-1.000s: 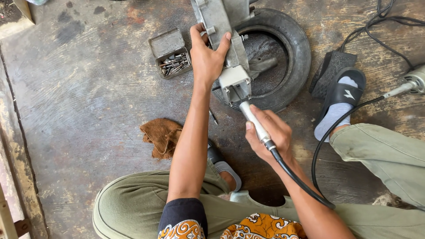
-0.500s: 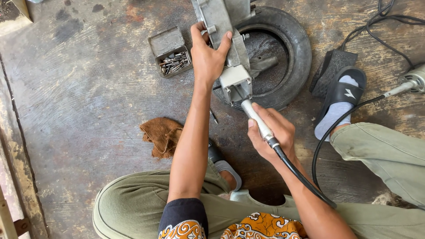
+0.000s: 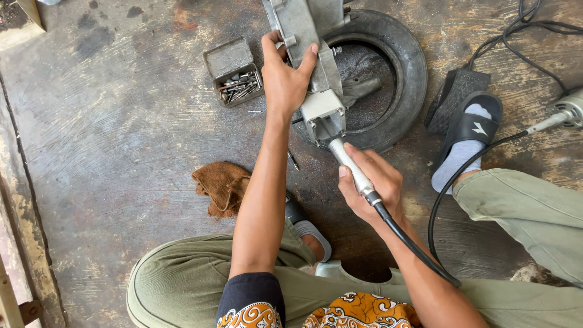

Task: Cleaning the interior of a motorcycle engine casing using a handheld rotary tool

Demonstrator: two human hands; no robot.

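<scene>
A view looking straight down at a person seated on a worn, scratched concrete floor [image 3: 121, 133], legs in olive-green trousers spread to either side.

The left hand [image 3: 285, 76] is closed over a grey cast-metal engine casing [image 3: 313, 54], fingers wrapped across its upper face and thumb on the near edge, pressing it in place. The casing lies across a small black rubber tyre [image 3: 388, 79] that rests flat on the floor at the top centre of the view.

The right hand [image 3: 373, 182] is gripping the slim silver handpiece [image 3: 351, 165] of a flexible-shaft rotary tool, held like a pen. The tip of the handpiece is inside the square opening at the near end of the casing. A black flexible shaft [image 3: 413, 243] runs from the back of the handpiece, loops across the person's lap and reaches a silver motor unit [image 3: 568, 109] at the right edge.

Left of the casing sits an open metal tin [image 3: 234, 70] holding small bits and screws. A brown rag [image 3: 221, 185] lies crumpled on the floor beside the left forearm. The right foot wears a white sock and a black slide sandal [image 3: 470, 130], next to a black foot pedal [image 3: 455, 94]. Black cables [image 3: 534, 27] trail across the upper right corner.
</scene>
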